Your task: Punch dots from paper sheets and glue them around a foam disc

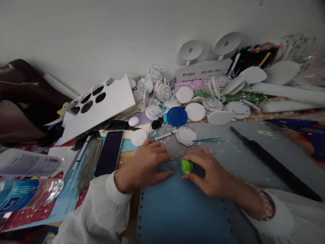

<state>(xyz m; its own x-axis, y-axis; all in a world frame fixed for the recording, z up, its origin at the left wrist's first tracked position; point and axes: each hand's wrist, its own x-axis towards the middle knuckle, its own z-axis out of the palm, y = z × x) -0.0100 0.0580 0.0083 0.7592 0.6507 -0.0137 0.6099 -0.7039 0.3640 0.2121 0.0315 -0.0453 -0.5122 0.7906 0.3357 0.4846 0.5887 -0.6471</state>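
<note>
The hands are apart, facing each other over a blue sheet (182,213) with holes along its edges. The right hand (209,171) pinches a small green piece (186,166) between thumb and fingertips, above the far end of the sheet (its exact kind is too blurred to tell). The left hand (148,162) is just across from it, thumb spread away from loosely bent fingers.

Beyond the hands, a speckled white disc (186,136) lies on a grey mat (254,145), with tweezers (208,140) just beside it and a pen (165,135) on its left. Farther back, a round blue lid (177,116) sits among more white discs. A black knife (274,162) lies to the right on the mat; a phone (109,152) lies to the left, near the left wrist.
</note>
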